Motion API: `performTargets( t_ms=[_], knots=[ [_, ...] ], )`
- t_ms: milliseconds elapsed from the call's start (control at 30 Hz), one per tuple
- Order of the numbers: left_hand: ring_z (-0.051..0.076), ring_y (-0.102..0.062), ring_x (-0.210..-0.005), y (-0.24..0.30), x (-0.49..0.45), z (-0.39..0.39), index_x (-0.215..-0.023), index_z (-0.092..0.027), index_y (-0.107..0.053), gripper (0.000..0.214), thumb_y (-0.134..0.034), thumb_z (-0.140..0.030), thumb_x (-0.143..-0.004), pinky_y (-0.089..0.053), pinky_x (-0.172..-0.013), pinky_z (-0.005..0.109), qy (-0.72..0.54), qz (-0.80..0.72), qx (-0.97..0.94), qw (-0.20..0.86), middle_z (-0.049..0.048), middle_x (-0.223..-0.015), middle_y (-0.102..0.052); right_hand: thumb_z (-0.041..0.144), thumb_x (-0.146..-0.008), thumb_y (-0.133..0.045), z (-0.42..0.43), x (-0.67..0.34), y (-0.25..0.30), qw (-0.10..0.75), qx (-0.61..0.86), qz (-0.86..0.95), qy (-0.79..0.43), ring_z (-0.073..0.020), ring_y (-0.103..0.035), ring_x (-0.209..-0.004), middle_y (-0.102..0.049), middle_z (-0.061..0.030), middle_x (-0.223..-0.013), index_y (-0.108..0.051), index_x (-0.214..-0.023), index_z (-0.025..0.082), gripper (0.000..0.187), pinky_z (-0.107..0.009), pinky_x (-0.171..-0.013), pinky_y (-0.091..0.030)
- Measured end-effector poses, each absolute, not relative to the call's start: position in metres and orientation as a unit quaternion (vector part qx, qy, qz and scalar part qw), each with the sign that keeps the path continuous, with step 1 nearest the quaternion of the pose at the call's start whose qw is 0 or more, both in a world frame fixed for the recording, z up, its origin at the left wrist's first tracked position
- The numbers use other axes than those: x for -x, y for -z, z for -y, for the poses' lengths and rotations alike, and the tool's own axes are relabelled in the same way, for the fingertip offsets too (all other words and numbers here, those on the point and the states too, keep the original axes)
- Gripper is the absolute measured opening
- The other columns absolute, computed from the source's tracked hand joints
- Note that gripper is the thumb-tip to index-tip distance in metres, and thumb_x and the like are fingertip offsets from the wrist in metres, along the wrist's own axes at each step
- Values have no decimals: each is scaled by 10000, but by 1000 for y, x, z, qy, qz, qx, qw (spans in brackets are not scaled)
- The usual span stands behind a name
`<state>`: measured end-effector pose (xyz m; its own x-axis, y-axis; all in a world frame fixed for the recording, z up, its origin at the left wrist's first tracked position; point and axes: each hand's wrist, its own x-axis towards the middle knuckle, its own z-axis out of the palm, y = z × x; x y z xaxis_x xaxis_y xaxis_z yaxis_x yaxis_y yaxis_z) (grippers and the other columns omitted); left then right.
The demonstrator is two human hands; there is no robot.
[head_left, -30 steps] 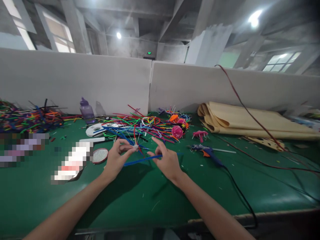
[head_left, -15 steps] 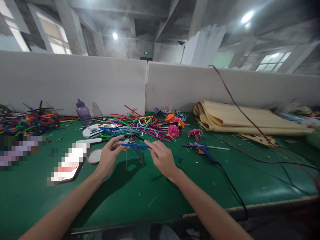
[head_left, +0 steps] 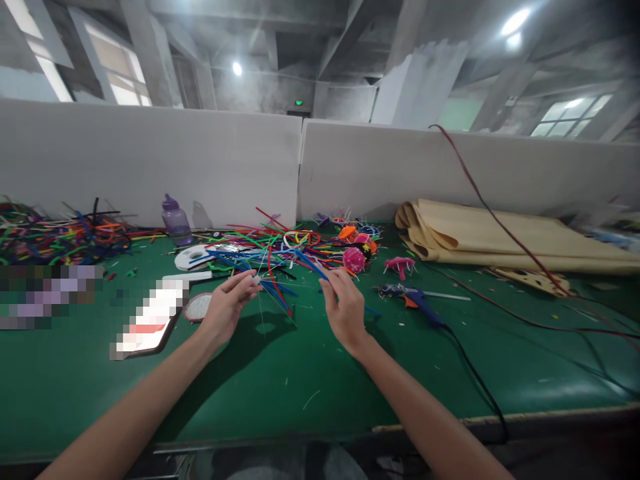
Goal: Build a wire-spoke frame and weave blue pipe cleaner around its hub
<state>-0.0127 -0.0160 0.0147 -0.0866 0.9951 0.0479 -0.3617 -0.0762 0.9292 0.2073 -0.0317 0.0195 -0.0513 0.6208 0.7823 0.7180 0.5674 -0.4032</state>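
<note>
My left hand (head_left: pixel 233 301) pinches a small whitish piece (head_left: pixel 257 280) with thin pale wires fanning out from it. A red strip and blue strips lie beside or behind this piece; I cannot tell whether they are joined to it. In my right hand (head_left: pixel 345 307), closed between thumb and fingers, is a blue pipe cleaner (head_left: pixel 311 262) tilted up to the left. Its far end points at the heap of coloured pipe cleaners (head_left: pixel 240 239) behind. The two hands are apart, above the green table (head_left: pixel 250 393).
A blue glue gun (head_left: pixel 417 303) with its cord lies right, near a pink figure (head_left: pixel 400 267) and pompom shapes (head_left: pixel 354 260). Folded tan sheets (head_left: pixel 500 233) rest behind. Left are a phone (head_left: pixel 153 320), a round lid-like disc (head_left: pixel 197 307), a white spool (head_left: pixel 187 259) and a purple bottle (head_left: pixel 176 220).
My right hand has moved right, away from my left hand. The blue pipe cleaner has swung from nearly level across the wired piece to tilted upward. The whole view has shifted slightly.
</note>
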Motion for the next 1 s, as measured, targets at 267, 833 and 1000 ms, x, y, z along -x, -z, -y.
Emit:
performTargets(
  t_ms=[267, 833, 1000],
  knots=[
    [124, -622, -729, -17, 11, 19, -991, -183, -660, 399, -744, -230, -604, -482, -670, 228, -613, -376, -418, 555, 16, -783, -650, 136, -896, -341, 24, -209, -17, 518, 437, 733, 60, -161, -501, -847, -548, -60, -903, -492, -1252, 250, 403, -318, -787, -423],
    [133, -565, -721, -19, 4, 26, -910, -201, -587, 282, -693, -291, -665, -397, -540, 202, -607, -405, -541, 418, 7, -795, -591, 247, -866, -481, 27, -206, -18, 514, 444, 729, 87, -182, -512, -874, -585, -56, -907, -639, -998, 223, 207, -365, -832, -402],
    [155, -593, -731, -19, 3, 29, -903, -201, -593, 281, -686, -327, -669, -439, -567, 226, -591, -424, -575, 374, 19, -801, -627, 198, -876, -441, 29, -204, -19, 526, 405, 747, 44, -168, -532, -845, -588, -52, -855, -622, -897, 204, 182, -329, -786, -434]
  ],
)
